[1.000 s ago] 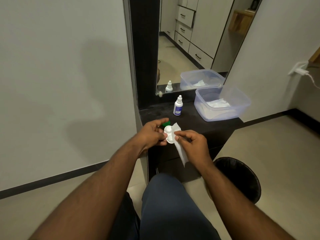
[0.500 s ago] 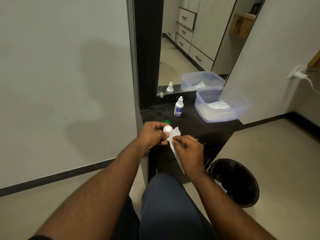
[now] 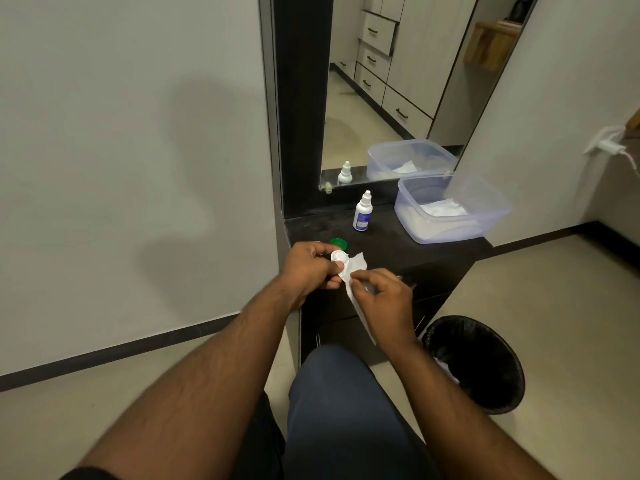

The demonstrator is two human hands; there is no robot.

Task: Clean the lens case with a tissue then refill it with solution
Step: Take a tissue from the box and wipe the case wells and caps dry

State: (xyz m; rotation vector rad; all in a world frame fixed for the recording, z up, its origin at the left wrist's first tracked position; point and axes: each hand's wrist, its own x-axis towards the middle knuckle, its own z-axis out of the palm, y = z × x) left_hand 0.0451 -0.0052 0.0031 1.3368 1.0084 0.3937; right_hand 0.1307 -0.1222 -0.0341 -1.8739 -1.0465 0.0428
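My left hand (image 3: 308, 268) grips a small white lens case (image 3: 338, 256) over the front edge of the dark dresser top (image 3: 401, 247). One round well of the case shows; the rest is covered by my fingers and the tissue. My right hand (image 3: 384, 303) pinches a white tissue (image 3: 356, 268) against the case, and the tissue's tail hangs below that hand. A green cap (image 3: 338, 242) lies on the dresser just behind the case. The white solution bottle (image 3: 362, 216) with a blue label stands upright farther back, its cap on.
A clear plastic tub (image 3: 485, 216) holding white tissues sits at the dresser's right end. A mirror (image 3: 381, 91) stands behind it. A black bin (image 3: 474, 365) stands on the floor to the right of my knee (image 3: 339, 403). A wall rises at left.
My right hand has slid the tissue over the lower well of the case, which showed both wells a second ago. The view has tilted slightly; the bottle and tub stay put.
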